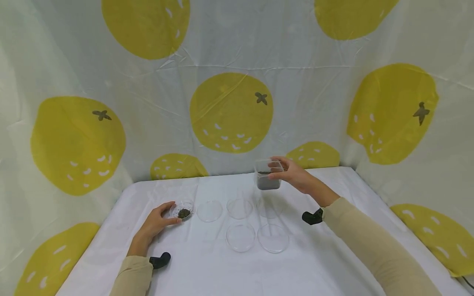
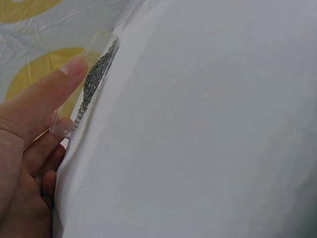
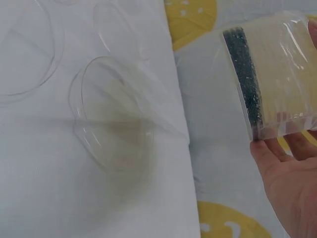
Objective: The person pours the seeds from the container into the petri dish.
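Observation:
My left hand (image 1: 154, 223) holds a clear petri dish (image 1: 177, 204) by its sides at the left of the table. A small heap of dark granules (image 1: 184, 213) lies in it. In the left wrist view, the thumb and fingers grip the dish (image 2: 93, 47) at opposite sides. Above the back of the table, my right hand (image 1: 294, 174) grips a clear square plastic container (image 1: 268, 183) with a layer of dark granules at its bottom. The right wrist view shows that layer (image 3: 243, 74) as a dark band, with fingers round the container's side.
Several clear round dishes or lids lie on the white cloth, such as one near the middle (image 1: 209, 211) and one nearer the front (image 1: 273, 238). A curtain (image 1: 229, 49) printed with yellow fruit hangs behind the table (image 1: 207, 271).

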Available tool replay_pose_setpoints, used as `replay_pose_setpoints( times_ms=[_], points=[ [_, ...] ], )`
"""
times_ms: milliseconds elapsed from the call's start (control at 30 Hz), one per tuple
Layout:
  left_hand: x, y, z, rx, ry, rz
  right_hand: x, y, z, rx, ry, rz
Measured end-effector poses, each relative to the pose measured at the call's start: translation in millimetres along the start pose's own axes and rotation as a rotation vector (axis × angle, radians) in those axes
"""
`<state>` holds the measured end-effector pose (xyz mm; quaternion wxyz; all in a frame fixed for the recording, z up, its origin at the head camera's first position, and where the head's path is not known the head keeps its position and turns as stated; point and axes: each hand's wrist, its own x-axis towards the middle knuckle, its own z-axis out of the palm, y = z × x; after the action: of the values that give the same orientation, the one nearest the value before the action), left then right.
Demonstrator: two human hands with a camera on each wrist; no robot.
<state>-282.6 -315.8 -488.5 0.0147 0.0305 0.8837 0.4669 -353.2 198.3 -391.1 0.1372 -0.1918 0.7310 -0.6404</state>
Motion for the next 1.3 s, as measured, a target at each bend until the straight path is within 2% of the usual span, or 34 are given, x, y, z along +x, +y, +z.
replay_pose_setpoints(
  times_ms=[233, 867, 1100, 1300],
  points=[
    [0.1, -1.1, -1.9, -0.006, -0.006, -0.008, -9.2, 4, -12, -0.020, 0.023, -0.014],
    [-0.3, 1.8, -0.8, -0.024, -0.011, -0.013, -50.9, 24, -53, -0.063, 0.062, 0.002],
    [0.8, 1.8, -1.2, -0.021, -0.008, -0.006, -63.1, 35, -70, -0.067, 0.088, 0.020],
    [2.3, 0.6, -1.7, -0.024, -0.010, -0.008, -71.0, 47, -83, -0.088, 0.077, 0.020]
  ],
)
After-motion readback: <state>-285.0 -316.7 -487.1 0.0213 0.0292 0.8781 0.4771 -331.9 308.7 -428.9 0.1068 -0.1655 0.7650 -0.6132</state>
